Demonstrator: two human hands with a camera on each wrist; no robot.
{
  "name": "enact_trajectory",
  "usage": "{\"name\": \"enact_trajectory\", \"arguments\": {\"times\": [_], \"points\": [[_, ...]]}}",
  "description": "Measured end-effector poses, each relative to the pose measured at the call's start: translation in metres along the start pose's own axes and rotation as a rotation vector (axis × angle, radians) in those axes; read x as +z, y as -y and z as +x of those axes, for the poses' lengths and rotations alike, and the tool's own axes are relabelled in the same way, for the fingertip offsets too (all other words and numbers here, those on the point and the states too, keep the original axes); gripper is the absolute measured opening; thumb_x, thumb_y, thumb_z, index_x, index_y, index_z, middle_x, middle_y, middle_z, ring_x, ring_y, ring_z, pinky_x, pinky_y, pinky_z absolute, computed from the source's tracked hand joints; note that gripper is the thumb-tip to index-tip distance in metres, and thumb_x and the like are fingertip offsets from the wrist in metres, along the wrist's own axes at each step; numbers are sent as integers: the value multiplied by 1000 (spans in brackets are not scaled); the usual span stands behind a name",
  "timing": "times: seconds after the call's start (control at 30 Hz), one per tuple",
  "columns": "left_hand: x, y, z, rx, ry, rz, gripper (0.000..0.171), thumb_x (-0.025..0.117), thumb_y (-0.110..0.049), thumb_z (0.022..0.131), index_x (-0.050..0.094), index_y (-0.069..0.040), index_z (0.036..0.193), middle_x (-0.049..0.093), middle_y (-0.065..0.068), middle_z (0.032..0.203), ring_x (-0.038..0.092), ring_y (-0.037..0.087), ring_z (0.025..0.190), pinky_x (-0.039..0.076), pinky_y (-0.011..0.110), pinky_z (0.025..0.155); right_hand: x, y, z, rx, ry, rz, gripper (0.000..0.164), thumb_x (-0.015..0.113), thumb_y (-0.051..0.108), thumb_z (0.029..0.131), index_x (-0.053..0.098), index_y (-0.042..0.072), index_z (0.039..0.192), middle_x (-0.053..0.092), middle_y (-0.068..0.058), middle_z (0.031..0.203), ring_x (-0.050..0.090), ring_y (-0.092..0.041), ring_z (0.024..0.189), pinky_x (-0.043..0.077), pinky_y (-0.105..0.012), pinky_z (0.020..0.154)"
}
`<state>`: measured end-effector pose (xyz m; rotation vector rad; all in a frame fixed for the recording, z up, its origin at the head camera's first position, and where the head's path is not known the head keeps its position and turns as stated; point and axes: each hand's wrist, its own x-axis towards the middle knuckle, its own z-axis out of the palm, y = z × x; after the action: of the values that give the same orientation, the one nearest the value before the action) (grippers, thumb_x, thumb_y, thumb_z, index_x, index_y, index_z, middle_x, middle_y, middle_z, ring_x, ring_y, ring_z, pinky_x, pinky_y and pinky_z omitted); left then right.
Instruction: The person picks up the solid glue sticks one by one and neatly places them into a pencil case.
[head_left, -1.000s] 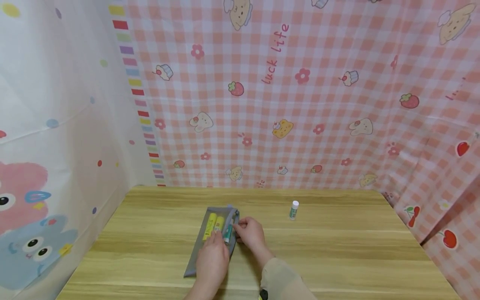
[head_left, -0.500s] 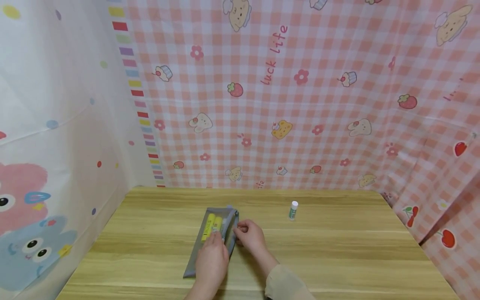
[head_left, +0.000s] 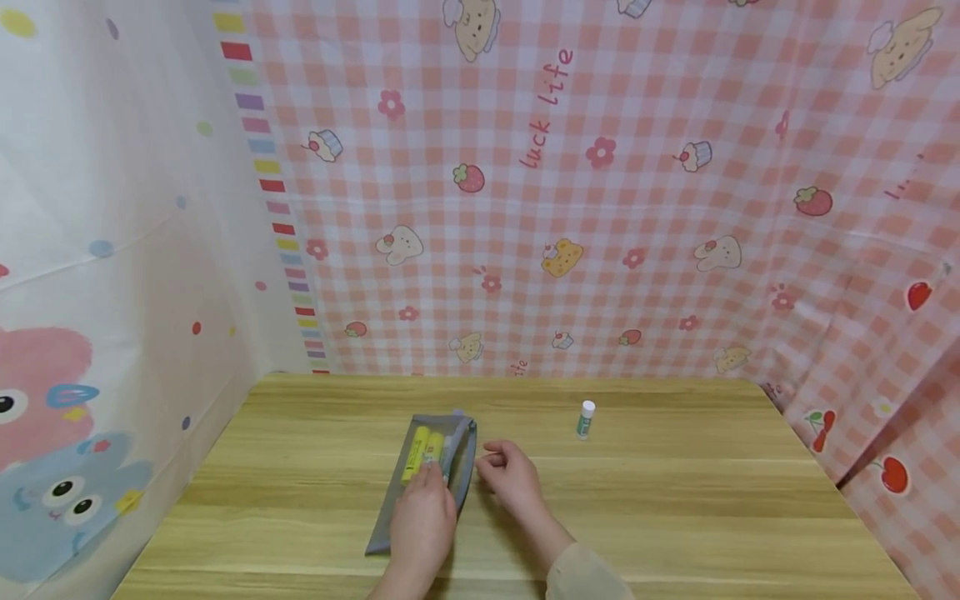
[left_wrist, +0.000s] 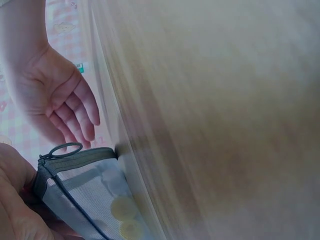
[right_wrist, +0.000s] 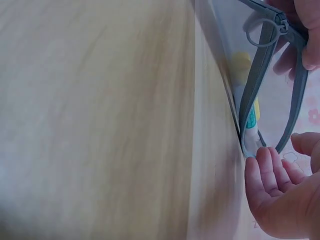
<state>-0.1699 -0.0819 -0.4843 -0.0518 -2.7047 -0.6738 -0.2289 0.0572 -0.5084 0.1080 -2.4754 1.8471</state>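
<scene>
A grey mesh zip pouch (head_left: 386, 518) lies aslant on the wooden table, its zipped side gaping toward the right. Through the mesh show two yellow glue sticks (head_left: 415, 454); a green-and-white glue stick (right_wrist: 251, 120) appears inside the mouth in the right wrist view. My left hand (head_left: 423, 512) lies over the pouch and grips it beside the opening, its fingers partly hidden behind the pouch in the left wrist view. Just right of the mouth, my right hand (head_left: 512, 479) holds nothing, fingers loosely bent. A ring-shaped zip pull (right_wrist: 249, 36) hangs at the pouch's end.
Farther back on the right, a white-capped glue stick (head_left: 586, 421) stands upright on the table (head_left: 697, 500). A pink checked cloth (head_left: 510, 217) hangs behind the table, and a white patterned cloth (head_left: 150, 292) hangs at its left.
The green-and-white glue stick has slid into the pouch, out of sight in the head view. My right hand has let it go and drawn slightly rightward; my left hand stays on the pouch.
</scene>
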Motion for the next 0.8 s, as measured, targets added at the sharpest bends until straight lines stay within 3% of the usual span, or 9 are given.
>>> {"name": "enact_trajectory", "arguments": {"times": [0.23,0.6,0.8], "points": [[1,0,0,-3,2,4,34,61,-7,92,62,14,120,64,31,118,63,44,107,53,57,83,-10,-4,-3,-72,-2,-39,35,71,10,90,61,-7,118,69,-8,94,63,-17,83,53,-26,74],[1,-1,-1,0,-16,5,34,61,-8,92,62,13,119,64,31,118,63,44,107,53,58,82,-23,-1,-6,-117,-15,-44,35,70,6,90,60,-7,121,70,-10,97,65,-23,90,53,-28,80],[-1,-3,-1,-16,16,9,35,60,-9,93,61,13,121,63,30,120,63,44,109,53,58,84,-29,-2,-9,-138,-43,-41,34,70,3,89,60,-6,121,70,-10,98,65,-25,92,54,-32,83]]}}
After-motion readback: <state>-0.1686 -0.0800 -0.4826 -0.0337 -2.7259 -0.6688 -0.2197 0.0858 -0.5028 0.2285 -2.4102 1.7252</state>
